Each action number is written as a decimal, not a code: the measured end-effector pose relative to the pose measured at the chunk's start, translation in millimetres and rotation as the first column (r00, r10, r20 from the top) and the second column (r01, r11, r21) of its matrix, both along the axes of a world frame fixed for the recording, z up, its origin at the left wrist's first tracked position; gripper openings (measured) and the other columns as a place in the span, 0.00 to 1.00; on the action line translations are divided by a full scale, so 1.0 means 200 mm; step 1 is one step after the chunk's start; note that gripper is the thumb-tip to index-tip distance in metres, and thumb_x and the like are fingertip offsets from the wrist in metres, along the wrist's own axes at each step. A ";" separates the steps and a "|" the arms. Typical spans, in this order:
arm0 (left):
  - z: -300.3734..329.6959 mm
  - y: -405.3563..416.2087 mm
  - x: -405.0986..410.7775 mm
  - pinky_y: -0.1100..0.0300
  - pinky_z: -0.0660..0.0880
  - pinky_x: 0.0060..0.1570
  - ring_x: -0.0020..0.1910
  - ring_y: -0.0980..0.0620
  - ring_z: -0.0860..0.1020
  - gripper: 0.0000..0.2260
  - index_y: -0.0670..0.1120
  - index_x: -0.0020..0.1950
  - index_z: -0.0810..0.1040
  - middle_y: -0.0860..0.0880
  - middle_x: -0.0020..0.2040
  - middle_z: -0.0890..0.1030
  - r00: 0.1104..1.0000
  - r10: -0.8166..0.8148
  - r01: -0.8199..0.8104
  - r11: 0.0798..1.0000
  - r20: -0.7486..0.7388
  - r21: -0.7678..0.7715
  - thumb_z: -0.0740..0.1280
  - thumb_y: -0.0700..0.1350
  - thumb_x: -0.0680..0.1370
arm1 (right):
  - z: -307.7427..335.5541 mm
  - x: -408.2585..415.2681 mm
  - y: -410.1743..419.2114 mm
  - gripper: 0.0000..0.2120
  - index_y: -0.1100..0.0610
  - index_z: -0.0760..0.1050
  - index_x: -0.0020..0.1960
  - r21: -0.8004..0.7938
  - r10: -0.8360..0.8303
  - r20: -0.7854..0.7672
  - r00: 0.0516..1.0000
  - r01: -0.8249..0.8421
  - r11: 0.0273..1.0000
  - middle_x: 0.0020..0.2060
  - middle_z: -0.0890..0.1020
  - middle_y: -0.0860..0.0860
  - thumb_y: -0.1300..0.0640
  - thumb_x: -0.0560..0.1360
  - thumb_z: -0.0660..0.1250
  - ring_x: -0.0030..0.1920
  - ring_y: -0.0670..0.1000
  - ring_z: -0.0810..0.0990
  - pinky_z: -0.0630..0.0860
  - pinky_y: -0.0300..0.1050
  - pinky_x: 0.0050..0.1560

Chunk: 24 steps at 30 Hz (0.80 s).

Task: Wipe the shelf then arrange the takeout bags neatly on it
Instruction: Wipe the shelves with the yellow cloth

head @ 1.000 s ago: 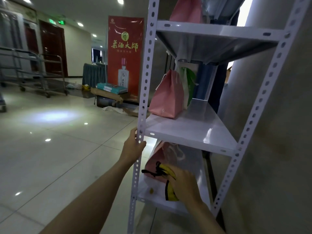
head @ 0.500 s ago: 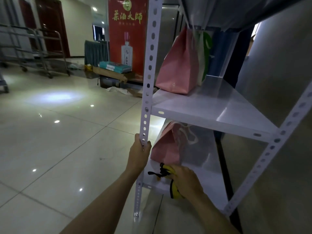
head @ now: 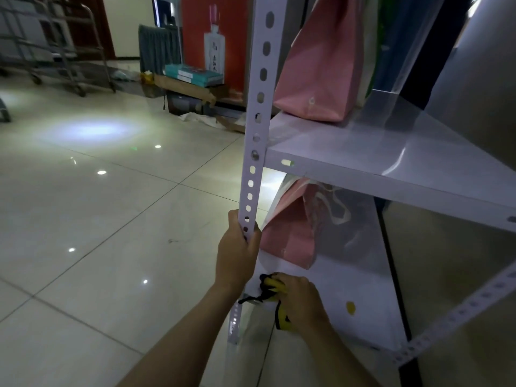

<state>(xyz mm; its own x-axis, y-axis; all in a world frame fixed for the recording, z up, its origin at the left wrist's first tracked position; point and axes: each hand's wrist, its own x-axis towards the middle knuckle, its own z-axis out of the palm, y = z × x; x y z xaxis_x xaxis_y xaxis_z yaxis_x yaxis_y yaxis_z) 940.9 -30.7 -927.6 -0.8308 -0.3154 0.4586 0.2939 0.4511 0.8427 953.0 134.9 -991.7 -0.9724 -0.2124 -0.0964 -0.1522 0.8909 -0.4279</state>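
Observation:
A white metal shelf unit stands in front of me, with a perforated front left post. My left hand grips that post below the middle shelf board. My right hand holds a yellow and black cloth pressed on the front left corner of the bottom shelf board. A pink takeout bag stands at the left of the bottom board, just behind the cloth. Another pink bag stands on the middle board at its back left, with a white and green bag partly hidden behind it.
A small yellow spot lies on the bottom board to the right of my hand. A grey wall closes the right side. Glossy floor tiles spread to the left. Boxes, a red banner and metal trolleys stand far behind.
The view has dropped and moved closer to the lower boards. My right hand with the cloth has slid toward the bottom board's front left corner. My left hand has kept its grip on the post.

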 end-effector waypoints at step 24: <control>0.01 0.02 0.04 0.64 0.73 0.31 0.30 0.56 0.74 0.06 0.51 0.56 0.65 0.52 0.38 0.75 1.000 0.000 0.000 0.999 -0.003 0.041 0.63 0.46 0.84 | 0.04 0.07 0.00 0.19 0.48 0.82 0.56 0.015 0.100 0.046 0.994 -0.101 0.995 0.50 0.85 0.51 0.54 0.70 0.60 0.50 0.53 0.82 0.80 0.46 0.52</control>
<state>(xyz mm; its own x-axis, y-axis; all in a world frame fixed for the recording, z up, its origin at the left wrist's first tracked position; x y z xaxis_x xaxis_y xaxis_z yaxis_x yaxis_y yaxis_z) 948.1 -26.4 -926.2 -0.8292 -0.3345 0.4479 0.2967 0.4159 0.8597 966.8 134.4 -983.9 -0.9409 -0.3064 -0.1445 -0.2218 0.8796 -0.4209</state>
